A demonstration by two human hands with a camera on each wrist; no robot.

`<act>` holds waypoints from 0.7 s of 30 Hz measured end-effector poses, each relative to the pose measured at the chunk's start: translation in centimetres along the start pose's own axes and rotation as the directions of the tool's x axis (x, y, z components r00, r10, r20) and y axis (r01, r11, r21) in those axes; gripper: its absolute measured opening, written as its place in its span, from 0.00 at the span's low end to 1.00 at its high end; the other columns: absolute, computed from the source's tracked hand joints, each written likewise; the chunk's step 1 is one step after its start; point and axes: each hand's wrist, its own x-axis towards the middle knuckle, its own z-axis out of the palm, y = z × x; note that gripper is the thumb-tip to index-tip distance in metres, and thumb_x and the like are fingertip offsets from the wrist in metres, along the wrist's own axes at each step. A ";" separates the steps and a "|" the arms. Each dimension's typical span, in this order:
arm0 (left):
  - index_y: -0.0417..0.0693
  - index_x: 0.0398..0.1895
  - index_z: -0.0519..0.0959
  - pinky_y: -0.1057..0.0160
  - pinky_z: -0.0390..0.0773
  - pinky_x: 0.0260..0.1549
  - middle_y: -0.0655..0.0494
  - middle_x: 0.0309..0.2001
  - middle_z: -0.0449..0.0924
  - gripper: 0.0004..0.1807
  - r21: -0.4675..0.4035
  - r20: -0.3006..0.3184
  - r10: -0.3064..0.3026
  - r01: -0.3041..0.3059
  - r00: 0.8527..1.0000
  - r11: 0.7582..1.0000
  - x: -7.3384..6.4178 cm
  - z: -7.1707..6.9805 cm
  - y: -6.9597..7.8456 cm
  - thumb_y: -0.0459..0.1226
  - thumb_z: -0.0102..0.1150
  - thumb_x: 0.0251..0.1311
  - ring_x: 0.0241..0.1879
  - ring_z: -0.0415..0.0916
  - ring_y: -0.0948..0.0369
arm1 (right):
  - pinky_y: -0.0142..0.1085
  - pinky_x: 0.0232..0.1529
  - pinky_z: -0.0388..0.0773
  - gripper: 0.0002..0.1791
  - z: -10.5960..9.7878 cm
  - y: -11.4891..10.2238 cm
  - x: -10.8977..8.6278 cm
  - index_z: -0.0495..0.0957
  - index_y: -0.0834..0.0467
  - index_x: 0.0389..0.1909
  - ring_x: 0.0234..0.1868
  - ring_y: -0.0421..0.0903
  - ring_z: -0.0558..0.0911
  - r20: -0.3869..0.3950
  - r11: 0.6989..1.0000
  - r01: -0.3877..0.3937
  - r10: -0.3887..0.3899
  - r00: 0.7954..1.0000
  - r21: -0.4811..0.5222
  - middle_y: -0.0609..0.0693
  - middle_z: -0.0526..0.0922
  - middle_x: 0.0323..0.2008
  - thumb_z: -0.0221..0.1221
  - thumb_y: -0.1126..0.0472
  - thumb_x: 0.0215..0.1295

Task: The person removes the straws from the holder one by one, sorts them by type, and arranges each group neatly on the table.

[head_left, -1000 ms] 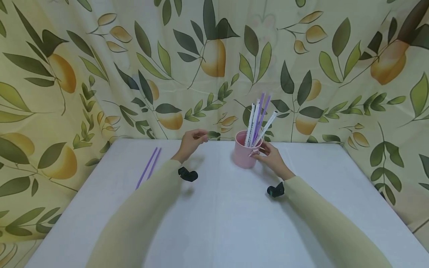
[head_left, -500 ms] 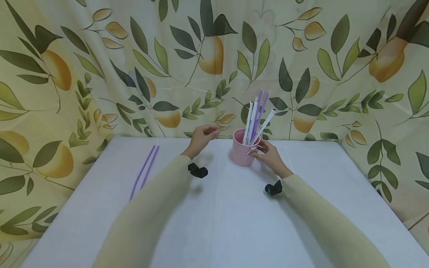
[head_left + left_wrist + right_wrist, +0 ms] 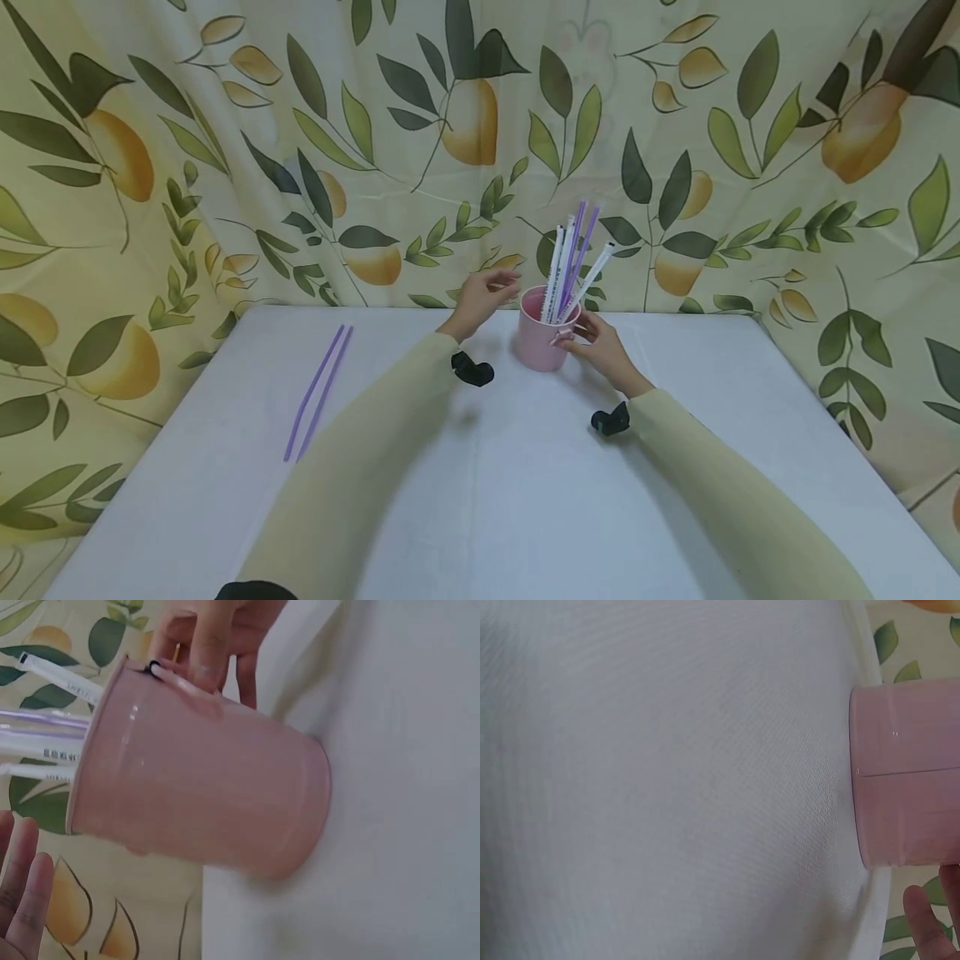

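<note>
Here, one cup (image 3: 542, 348) (perhaps five straws (image 3: 567, 262) inside), two loose straws (image 3: 326, 392).

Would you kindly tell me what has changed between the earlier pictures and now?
The left hand has moved rightward, closer to the pink cup, and the left sleeve now covers less of the two purple straws on the table. Nothing was grasped or released. The right hand still holds the cup, and the straws inside look unchanged.

R hand (image 3: 606, 352) on pink bckt (image 3: 540, 347)
</note>
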 end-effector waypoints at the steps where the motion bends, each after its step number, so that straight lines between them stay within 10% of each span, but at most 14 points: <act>1: 0.41 0.53 0.77 0.66 0.81 0.45 0.43 0.49 0.79 0.16 -0.001 -0.001 0.006 -0.006 1.000 1.000 0.2 0.2 0.2 0.36 0.57 0.62 0.48 0.79 0.51 | 0.51 0.67 0.63 0.43 0.0 -0.5 -0.1 0.48 0.60 0.72 0.70 0.62 0.60 0.003 1.000 0.001 -0.001 1.000 0.006 0.63 0.58 0.70 0.61 0.63 0.61; 7: 0.38 0.52 0.77 0.66 0.80 0.45 0.42 0.48 0.80 0.16 0.002 0.021 0.072 -0.072 0.997 0.997 1.6 1.5 1.8 0.35 0.58 0.61 0.47 0.78 0.51 | 0.53 0.68 0.62 0.42 0.1 -2.6 -0.5 0.48 0.63 0.72 0.69 0.64 0.59 0.009 1.000 0.001 -0.001 1.000 0.018 0.66 0.57 0.70 0.61 0.65 0.61; 21: 0.43 0.52 0.77 0.65 0.82 0.42 0.47 0.47 0.82 0.16 0.073 0.089 0.058 -0.065 0.994 0.995 1.7 5.7 2.1 0.36 0.58 0.61 0.48 0.80 0.55 | 0.52 0.67 0.63 0.44 0.0 1.2 0.6 0.49 0.57 0.73 0.69 0.60 0.62 -0.024 0.999 -0.009 0.008 1.000 -0.052 0.61 0.59 0.70 0.63 0.57 0.60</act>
